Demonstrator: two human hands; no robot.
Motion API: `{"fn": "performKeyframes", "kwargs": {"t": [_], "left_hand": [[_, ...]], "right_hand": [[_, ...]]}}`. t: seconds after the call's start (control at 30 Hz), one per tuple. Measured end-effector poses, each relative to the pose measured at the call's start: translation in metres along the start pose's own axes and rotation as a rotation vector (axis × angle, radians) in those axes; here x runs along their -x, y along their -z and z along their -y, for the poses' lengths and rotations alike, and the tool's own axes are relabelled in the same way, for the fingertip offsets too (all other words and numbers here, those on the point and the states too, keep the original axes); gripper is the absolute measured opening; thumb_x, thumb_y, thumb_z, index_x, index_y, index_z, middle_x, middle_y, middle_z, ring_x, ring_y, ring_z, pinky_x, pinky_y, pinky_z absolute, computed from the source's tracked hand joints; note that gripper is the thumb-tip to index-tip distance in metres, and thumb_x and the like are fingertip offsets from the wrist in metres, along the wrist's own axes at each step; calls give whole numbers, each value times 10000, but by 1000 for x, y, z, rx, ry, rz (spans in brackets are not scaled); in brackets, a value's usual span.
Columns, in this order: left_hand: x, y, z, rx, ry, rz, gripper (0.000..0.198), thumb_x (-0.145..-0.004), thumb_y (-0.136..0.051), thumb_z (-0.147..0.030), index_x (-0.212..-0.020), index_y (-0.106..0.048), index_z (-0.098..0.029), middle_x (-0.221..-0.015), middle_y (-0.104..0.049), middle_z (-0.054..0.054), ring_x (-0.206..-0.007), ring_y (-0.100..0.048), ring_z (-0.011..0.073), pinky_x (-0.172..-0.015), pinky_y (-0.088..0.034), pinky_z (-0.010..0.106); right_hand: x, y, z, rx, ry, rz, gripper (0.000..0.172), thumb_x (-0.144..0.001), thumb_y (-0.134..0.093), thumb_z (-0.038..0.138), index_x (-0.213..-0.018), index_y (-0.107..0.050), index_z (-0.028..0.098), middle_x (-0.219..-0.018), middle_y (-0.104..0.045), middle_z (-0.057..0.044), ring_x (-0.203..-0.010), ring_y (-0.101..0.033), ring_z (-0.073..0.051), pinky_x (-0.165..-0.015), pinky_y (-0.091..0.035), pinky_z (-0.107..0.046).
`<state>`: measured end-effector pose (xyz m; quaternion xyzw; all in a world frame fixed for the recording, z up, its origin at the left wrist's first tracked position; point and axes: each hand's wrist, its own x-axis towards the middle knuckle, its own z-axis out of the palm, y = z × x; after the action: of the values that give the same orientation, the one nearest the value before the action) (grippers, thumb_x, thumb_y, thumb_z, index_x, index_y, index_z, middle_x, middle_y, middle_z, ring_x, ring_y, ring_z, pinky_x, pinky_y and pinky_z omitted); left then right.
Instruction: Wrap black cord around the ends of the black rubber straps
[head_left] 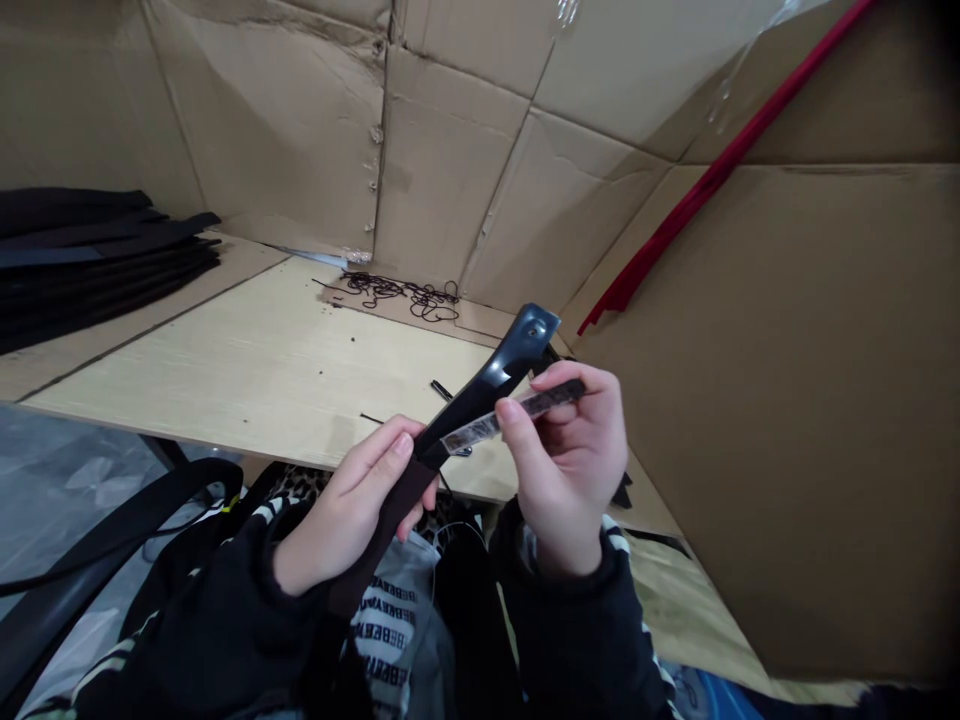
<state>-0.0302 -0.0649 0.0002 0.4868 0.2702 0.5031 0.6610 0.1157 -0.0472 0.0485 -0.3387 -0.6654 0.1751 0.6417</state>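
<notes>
In my left hand [367, 490] is a long dark brown fabric sleeve [394, 500], its fingers wrapped round it near the upper end. Out of that end rises a glossy black curved bar [499, 365] with a small hole near its tip, tilted up to the right. My right hand [566, 450] pinches a narrow strip [480, 428] between thumb and fingers. The strip looks clear and shiny at its lower left and dark at the other end. Its lower end lies against the bar where the bar meets the sleeve. My right fingertips are close beside the bar.
A stack of dark fabric strips [97, 265] lies at the left. Tangled dark cord [401, 292] sits at the back of the pale wooden table [225, 350]. Cardboard walls [810, 400] stand behind and right, with a red strip [712, 175] hanging there. A small black pen-like item [441, 390] is behind my hands.
</notes>
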Motion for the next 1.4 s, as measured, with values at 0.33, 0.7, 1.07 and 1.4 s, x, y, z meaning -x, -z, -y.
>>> {"fn": "performKeyframes", "kwargs": {"t": [0.33,0.7,1.07,1.4], "left_hand": [[-1,2,1,-59,-19,-10,240,-936,-359,-418,-945,-515,-235,-627,-580,-46,-415,-449,48,-423,-338,169],[0,0,1,-87,-15,-15,247,-936,-354,-426,-957,-515,-238,-625,-576,-48,-417,-447,51,-428,-336,182],[-4,0,2,-131,-33,-51,238,-934,-360,-424,-935,-492,-227,-630,-559,-53,-421,-453,53,-437,-356,185],[-7,-4,1,-234,-56,-84,225,-938,-368,-393,-927,-506,-215,-577,-489,-71,-442,-450,59,-464,-374,187]], "right_hand": [[0,1,0,-31,-26,11,205,-809,-605,144,-925,-462,233,-660,-492,55,-504,-452,-51,-416,-359,-170],[1,0,-1,-13,-18,41,202,-817,-596,138,-931,-465,240,-637,-473,64,-502,-435,-48,-412,-328,-163],[5,-5,-11,476,166,118,253,-778,-664,226,-933,-465,209,-640,-401,66,-520,-404,-56,-482,-359,-188],[27,-16,-18,462,148,128,196,-835,-582,203,-980,-450,205,-680,-505,34,-550,-492,-86,-496,-378,-209]]}}
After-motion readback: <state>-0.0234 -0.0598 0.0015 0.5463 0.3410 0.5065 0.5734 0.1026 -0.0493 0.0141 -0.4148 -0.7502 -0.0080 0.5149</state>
